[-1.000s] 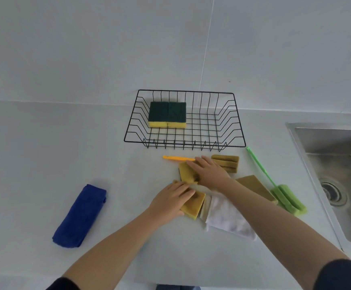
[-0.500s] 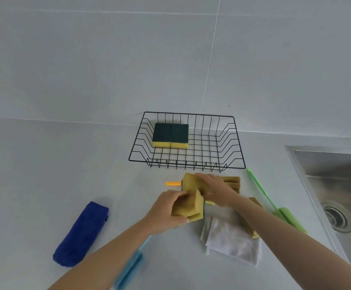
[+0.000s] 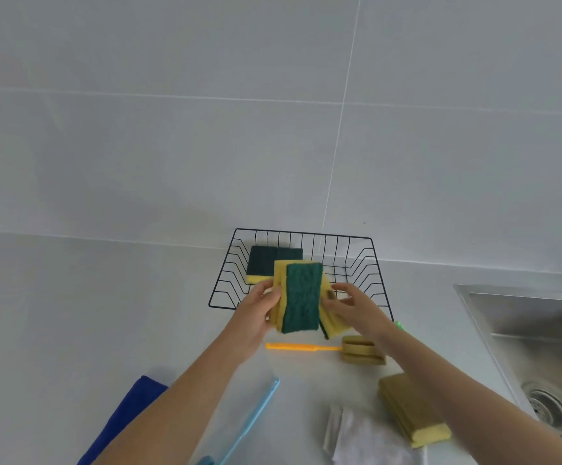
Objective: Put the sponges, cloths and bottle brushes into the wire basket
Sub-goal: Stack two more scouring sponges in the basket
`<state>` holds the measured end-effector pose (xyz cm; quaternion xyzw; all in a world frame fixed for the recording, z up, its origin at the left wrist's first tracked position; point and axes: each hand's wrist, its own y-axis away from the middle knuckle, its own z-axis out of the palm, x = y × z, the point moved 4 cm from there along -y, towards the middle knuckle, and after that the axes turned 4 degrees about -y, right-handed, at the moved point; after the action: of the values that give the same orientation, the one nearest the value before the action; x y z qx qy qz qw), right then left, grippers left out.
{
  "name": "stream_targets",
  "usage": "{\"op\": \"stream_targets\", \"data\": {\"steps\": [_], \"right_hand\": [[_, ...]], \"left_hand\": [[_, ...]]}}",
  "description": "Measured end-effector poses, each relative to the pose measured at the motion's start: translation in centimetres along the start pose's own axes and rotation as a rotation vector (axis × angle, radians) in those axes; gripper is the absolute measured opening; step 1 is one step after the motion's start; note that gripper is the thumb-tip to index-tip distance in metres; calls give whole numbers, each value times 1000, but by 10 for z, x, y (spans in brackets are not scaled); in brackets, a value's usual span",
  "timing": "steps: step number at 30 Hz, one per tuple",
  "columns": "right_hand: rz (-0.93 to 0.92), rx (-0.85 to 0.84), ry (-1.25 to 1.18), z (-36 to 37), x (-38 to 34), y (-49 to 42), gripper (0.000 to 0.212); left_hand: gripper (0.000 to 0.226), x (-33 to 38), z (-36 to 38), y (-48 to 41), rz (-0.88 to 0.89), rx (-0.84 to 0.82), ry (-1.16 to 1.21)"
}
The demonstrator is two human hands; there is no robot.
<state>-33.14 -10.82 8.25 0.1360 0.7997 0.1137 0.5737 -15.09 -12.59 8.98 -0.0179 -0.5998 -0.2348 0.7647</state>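
Observation:
My left hand (image 3: 260,310) grips a yellow sponge with a green scouring face (image 3: 301,297), held upright in front of the black wire basket (image 3: 378,280). My right hand (image 3: 351,305) holds a second yellow sponge (image 3: 329,325) pressed against the first. Two dark green sponges (image 3: 266,263) lie inside the basket at its left. On the counter lie an orange brush (image 3: 301,347) with an olive sponge head (image 3: 361,354), a blue brush (image 3: 256,417), a blue cloth (image 3: 128,417), a white cloth (image 3: 370,437) and a yellow cloth (image 3: 410,411).
A steel sink (image 3: 541,347) with a drain sits at the right. A green brush tip (image 3: 399,325) shows behind my right wrist. The tiled wall (image 3: 272,129) rises right behind the basket.
Both hands lifted the two sponges off the counter, turned the green face toward me and brought them up to the basket's front. The camera tilted up.

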Motion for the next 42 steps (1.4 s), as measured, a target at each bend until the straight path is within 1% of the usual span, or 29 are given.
{"op": "stream_targets", "data": {"steps": [2,6,9,14,17,19,21,25,33,35,37,42], "right_hand": [[22,15,-25,0,-8,-3,45],[78,79,-113,5,-18,-15,47],[111,78,-225,8,-25,-23,46],[122,49,-374,6,-34,-40,38],[181,83,-620,0,-35,-56,29],[204,77,-782,-2,-33,-67,27],[190,40,-882,-1,-32,-78,30],[198,27,-980,3,-31,-101,28],[236,28,-947,25,-32,-146,23],[245,26,-920,30,-30,-158,24],[261,40,-887,33,-25,-171,26],[298,67,-740,34,-14,-194,41]], "left_hand": [[20,9,0,-11,-8,43,95],[38,19,0,-27,-62,138,251],[44,26,-1,-37,-69,122,328],[33,40,-11,-60,-36,123,246],[23,47,-24,-76,-41,184,173],[26,50,-35,-89,-62,225,88],[29,50,-45,-100,-92,260,-4],[28,46,-59,-118,-158,280,-107],[19,34,-78,-157,-224,310,-235],[21,31,-83,-167,-234,321,-279],[29,28,-89,-176,-238,329,-383],[38,25,-101,-199,-231,349,-626]]}}
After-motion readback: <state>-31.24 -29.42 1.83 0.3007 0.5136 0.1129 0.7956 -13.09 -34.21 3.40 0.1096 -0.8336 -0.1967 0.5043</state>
